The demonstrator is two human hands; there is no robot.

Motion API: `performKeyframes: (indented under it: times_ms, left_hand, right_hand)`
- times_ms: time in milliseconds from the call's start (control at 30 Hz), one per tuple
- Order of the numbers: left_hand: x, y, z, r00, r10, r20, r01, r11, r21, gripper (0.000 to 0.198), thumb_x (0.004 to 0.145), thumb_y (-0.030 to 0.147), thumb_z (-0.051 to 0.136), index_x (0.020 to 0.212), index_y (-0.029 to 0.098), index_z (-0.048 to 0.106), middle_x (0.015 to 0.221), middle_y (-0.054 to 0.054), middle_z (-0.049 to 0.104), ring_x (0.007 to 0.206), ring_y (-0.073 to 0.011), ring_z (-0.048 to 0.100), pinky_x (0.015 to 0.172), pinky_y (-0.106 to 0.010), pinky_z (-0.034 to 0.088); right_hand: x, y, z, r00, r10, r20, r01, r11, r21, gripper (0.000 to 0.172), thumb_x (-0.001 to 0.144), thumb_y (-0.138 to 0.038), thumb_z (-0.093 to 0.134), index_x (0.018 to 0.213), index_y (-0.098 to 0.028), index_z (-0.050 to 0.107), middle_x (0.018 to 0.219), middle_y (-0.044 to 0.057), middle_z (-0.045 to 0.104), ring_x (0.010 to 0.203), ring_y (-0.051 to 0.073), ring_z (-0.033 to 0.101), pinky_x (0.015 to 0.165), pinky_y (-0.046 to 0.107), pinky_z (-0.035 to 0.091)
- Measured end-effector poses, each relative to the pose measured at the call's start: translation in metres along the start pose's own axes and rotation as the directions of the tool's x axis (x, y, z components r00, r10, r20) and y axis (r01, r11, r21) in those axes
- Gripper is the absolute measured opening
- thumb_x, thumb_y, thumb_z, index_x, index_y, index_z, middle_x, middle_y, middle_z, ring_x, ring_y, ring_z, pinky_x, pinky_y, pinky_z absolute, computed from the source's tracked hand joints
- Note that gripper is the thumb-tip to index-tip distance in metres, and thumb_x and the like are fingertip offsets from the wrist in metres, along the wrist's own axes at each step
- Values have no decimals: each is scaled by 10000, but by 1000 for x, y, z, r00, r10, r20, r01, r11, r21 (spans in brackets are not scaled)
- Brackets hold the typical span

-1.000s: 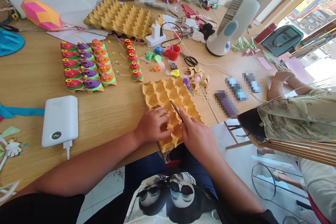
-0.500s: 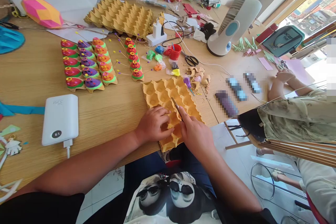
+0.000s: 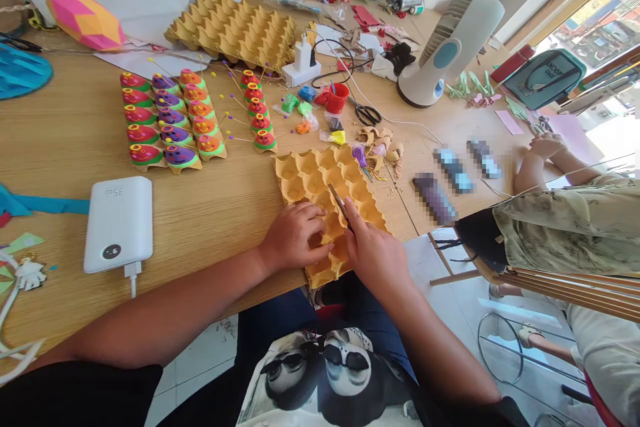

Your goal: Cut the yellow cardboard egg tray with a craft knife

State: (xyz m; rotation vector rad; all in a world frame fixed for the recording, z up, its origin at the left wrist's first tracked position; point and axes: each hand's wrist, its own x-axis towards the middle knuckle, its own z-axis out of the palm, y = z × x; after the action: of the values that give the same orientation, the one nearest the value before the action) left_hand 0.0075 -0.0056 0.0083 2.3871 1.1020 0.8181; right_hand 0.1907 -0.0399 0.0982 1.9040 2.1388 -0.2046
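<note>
Egg tray (image 3: 320, 172) of yellow-brown pulp lies hollows-up on the counter (image 3: 220, 227), its near end jutting past the edge. The right hand (image 3: 379, 255) has its grip closed around a slim, blade-like tool (image 3: 339, 205), angled across the tray. The left hand (image 3: 294, 235) rests on the tray with curled fingers; whether its grip pinches the pulp cannot be told. Painted cups (image 3: 171, 117) stand beyond, to the left.

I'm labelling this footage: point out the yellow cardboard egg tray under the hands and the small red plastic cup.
Yellow cardboard egg tray (image 3: 334, 221), head view: its middle section.
Small red plastic cup (image 3: 337, 103), head view: its front wall.
</note>
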Motion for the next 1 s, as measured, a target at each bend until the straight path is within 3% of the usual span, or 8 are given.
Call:
performKeyframes:
  times_ms: [600,1000]
  left_hand:
    - [0,0,-1,1000,-10,27,9,1000,9,251,819,453,736,808,205,702,1161,-103,721,1079,-293,656,910,-459,524]
    - [0,0,-1,1000,-17,15,17,1000,-4,237,823,449,727,790,216,699,1152,-95,726,1088,-294,656,926,-467,529]
  right_hand:
    - [1,2,6,999,-29,-17,29,1000,-6,613,1088,-326,369,1678,-319,201,1037,31,772,835,179,739,666,249,501]
    - [5,-3,-1,998,-25,49,28,998,-54,640,1075,-323,366,1684,-322,170,1047,45,785,856,195,756,701,265,533]
